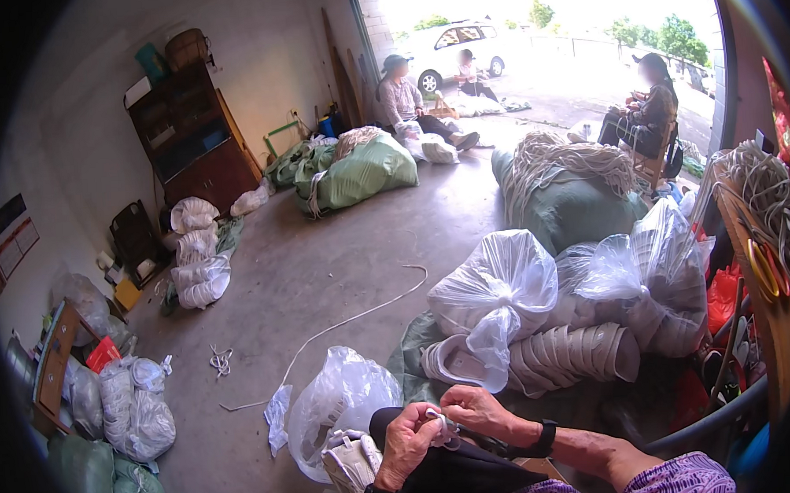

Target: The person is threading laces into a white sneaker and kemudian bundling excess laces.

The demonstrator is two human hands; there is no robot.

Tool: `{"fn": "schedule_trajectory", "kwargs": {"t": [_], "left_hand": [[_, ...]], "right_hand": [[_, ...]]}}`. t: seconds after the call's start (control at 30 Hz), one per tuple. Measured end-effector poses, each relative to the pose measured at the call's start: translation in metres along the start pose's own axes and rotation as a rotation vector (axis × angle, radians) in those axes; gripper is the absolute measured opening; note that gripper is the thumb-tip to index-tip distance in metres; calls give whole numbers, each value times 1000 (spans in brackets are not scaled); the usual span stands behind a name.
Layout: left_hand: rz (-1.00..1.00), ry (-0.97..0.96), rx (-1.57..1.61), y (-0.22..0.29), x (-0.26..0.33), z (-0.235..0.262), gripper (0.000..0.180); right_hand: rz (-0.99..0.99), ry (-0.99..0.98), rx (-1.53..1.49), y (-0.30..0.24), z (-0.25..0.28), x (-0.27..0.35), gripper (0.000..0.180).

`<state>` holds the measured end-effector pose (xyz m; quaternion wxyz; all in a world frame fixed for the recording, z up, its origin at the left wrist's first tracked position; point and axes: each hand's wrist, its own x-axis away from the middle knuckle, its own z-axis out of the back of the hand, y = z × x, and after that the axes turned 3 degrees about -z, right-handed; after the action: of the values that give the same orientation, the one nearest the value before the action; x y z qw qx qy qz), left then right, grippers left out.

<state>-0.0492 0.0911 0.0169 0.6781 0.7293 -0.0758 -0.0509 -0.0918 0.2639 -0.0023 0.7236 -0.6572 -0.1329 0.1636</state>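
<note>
My left hand point(410, 446) is closed on a small looped piece of white cord point(442, 431), just above my dark-clothed knee. Close beside it, my right hand point(489, 415) has its thumb and forefinger pinched together at the cord's upper end; the exact grip is too small to see. A whitish ribbed or woven piece point(350, 464) lies beneath my left wrist, partly hidden by it. A clear plastic bag point(344, 398) with pale contents stands just beyond that piece.
Nested off-white basket-like containers point(576, 355) lie right of my hands, under tied clear bags point(495, 273). A green sack point(561, 208) bears coiled rope point(568, 161). Loose cord point(328, 327) curves over the floor. A wooden shelf point(773, 318) edges the right. People sit near the doorway.
</note>
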Motion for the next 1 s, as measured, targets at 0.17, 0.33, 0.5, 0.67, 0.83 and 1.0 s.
{"fn": "schedule_trajectory", "kwargs": {"t": [0.17, 0.33, 0.5, 0.67, 0.83, 1.0], "left_hand": [[5, 19, 12, -3, 0, -2, 18], [2, 75, -69, 3, 1, -6, 16], [-24, 149, -226, -9, -1, -1, 18], [-3, 169, -99, -2, -1, -5, 21], [7, 143, -52, -5, -1, -2, 21], [-32, 162, -247, -13, -2, 3, 18]], "right_hand": [[-44, -6, -99, 5, -2, 3, 17], [142, 165, -18, 2, -4, 5, 17], [222, -18, 117, -17, -1, 12, 23], [125, -30, 14, -10, -3, 12, 28], [35, -45, -78, -8, -4, 16, 22], [42, 38, -2, -13, -3, 11, 19]]}}
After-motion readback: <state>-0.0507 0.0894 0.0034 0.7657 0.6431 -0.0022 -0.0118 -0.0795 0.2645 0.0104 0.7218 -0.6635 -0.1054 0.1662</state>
